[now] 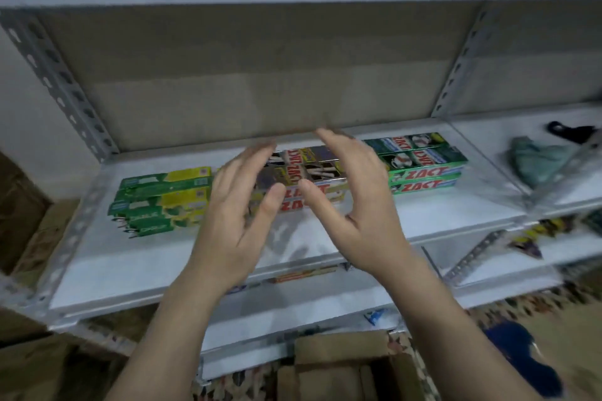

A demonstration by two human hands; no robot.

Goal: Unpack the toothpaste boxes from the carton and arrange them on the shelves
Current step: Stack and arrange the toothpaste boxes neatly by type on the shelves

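Fingers point(260, 156) of the left hand point(234, 221) are spread and loose, gripping nothing; those of the right hand point(355, 192) curve open too, empty. Both hands flank the middle stack of yellow-and-red cardboard toothpaste boxes point(312, 172), though blur hides whether the fingertips touch its ends. That stack lies flat on the white metal shelf point(130, 270), between a stack of green-and-yellow toothpaste boxes point(159, 202) to the left and a stack of dark green toothpaste boxes point(423, 166) to the right. Such boxes are probably light and fairly stiff, with glossy faces that slide on each other, so a stack is best squeezed at both short ends or pressed along its long sides. Below, the brown cardboard carton point(345, 365) stands open on the floor.
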